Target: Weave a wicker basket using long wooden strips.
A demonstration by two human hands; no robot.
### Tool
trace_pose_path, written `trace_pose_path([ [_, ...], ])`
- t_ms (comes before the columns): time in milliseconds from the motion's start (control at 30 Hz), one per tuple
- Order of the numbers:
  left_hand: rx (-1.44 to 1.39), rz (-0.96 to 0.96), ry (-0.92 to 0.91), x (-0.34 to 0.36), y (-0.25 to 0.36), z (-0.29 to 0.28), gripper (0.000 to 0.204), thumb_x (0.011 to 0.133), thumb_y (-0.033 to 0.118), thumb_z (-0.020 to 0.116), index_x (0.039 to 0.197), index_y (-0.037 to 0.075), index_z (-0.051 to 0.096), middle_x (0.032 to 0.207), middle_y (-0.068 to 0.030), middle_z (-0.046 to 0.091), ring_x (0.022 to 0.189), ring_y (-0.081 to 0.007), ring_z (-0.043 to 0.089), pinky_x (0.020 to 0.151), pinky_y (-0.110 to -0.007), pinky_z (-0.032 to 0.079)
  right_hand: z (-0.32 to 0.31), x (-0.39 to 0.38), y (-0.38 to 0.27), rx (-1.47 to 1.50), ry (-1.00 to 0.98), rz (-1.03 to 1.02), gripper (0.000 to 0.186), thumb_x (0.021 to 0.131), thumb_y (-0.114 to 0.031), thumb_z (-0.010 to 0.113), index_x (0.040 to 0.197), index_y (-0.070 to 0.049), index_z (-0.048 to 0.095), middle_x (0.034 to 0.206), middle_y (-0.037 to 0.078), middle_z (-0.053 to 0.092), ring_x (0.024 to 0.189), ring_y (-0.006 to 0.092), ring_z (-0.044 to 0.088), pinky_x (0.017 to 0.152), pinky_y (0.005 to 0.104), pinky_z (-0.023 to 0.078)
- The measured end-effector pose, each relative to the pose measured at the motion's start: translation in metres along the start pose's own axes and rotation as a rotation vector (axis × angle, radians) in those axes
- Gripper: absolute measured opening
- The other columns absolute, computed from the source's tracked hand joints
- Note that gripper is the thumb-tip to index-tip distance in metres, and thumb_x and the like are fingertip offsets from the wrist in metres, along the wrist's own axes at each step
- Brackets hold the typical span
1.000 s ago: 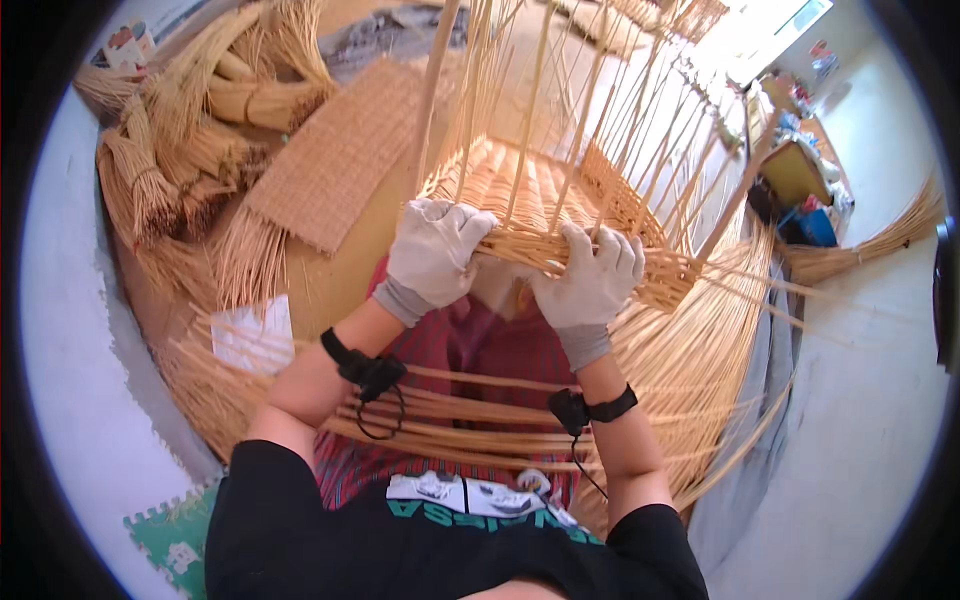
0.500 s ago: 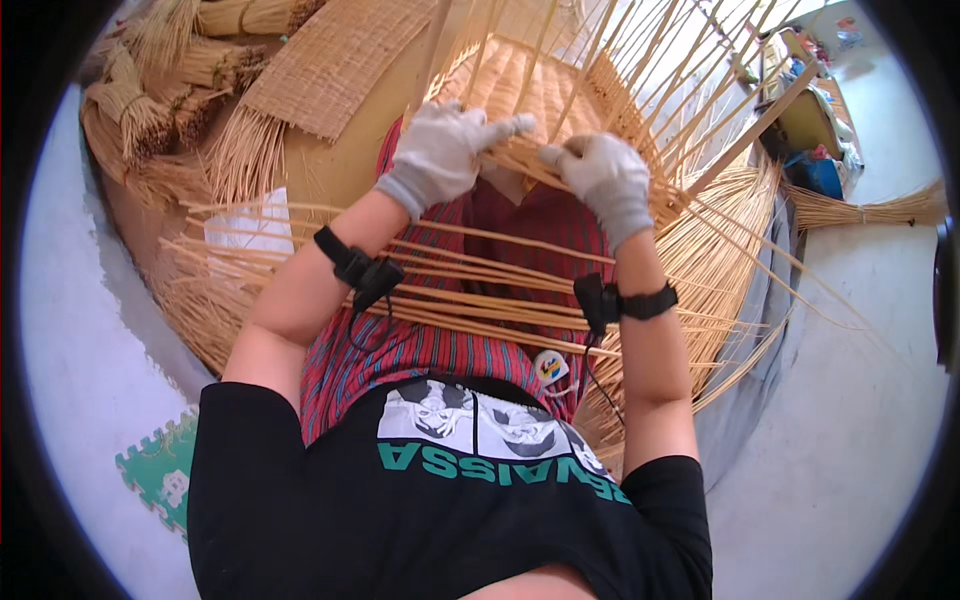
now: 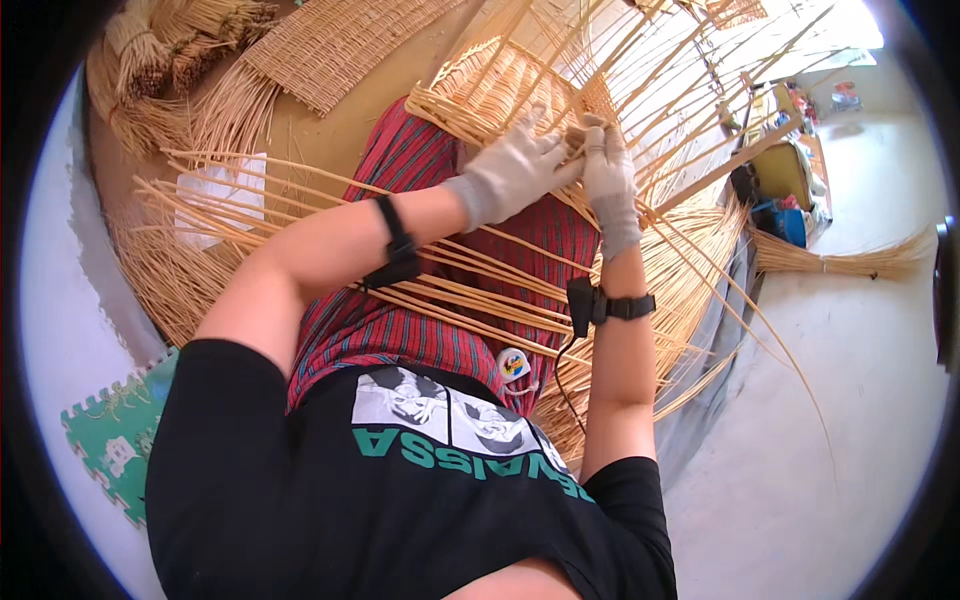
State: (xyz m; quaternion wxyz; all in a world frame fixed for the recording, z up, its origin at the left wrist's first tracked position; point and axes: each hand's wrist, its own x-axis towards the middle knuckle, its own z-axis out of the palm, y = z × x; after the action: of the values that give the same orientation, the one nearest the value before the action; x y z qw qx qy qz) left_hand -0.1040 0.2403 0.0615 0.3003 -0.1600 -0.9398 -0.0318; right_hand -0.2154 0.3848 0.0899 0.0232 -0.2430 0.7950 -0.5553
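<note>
A partly woven basket of light tan cane (image 3: 480, 85) rests on my lap, tilted away from me, with long unwoven stakes (image 3: 690, 95) fanning out at its right and far sides. My left hand (image 3: 510, 175), in a pale work glove, lies across the basket's near rim with its fingers stretched toward the other hand. My right hand (image 3: 609, 185), gloved too, is closed around the near right corner of the basket, fingers pointing up. The exact strand under its fingertips is hidden. Several loose cane strands (image 3: 480, 270) cross my lap below both hands.
A flat woven cane panel (image 3: 345, 50) and tied cane bundles (image 3: 185, 45) lie at the far left. More loose cane (image 3: 665, 270) spreads to the right, beside a wooden bar (image 3: 725, 165). A white sheet (image 3: 220, 200) and a green foam mat (image 3: 120, 445) lie at left.
My left hand has come off the left part of the near rim and moved right, close to my right hand. The right hand has turned more upright. The basket appears turned.
</note>
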Motion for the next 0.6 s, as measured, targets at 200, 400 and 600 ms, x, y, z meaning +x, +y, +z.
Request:
trace_pose_path([
  [200,-0.244,-0.17,-0.259,0.026,-0.015,0.02,0.019,0.092,0.02,0.06,0.108,0.01,0.066,0.093,-0.0126,0.074,0.079,-0.0288,0.074,0.067,-0.044,0.059,0.03,0.034,0.014,0.107,-0.092,0.298,0.026,0.102,-0.022,0.057,0.099,-0.003,0.074,0.088,0.01,0.075,0.082,0.0186,0.071,0.073,0.0327,0.057],
  [400,-0.286,-0.358,-0.049,0.029,-0.006,0.047,0.019,0.086,0.016,0.065,0.099,0.004,0.07,0.092,-0.0142,0.075,0.087,-0.0337,0.074,0.074,-0.043,0.06,0.024,0.073,0.074,-0.16,-0.128,0.054,0.025,0.097,-0.018,0.053,0.107,-0.004,0.071,0.082,0.008,0.065,0.071,0.0178,0.059,0.064,0.032,0.049],
  [600,-0.505,-0.195,-0.043,-0.036,-0.019,-0.05,0.048,0.084,0.027,0.076,0.128,0.011,0.065,0.121,-0.0117,0.067,0.117,-0.0305,0.064,0.098,-0.04,0.052,0.01,-0.026,-0.002,-0.145,-0.052,-0.085,0.058,0.106,-0.023,0.054,0.156,0.0,0.034,0.144,0.023,0.053,0.131,0.0271,0.053,0.108,0.0376,0.044],
])
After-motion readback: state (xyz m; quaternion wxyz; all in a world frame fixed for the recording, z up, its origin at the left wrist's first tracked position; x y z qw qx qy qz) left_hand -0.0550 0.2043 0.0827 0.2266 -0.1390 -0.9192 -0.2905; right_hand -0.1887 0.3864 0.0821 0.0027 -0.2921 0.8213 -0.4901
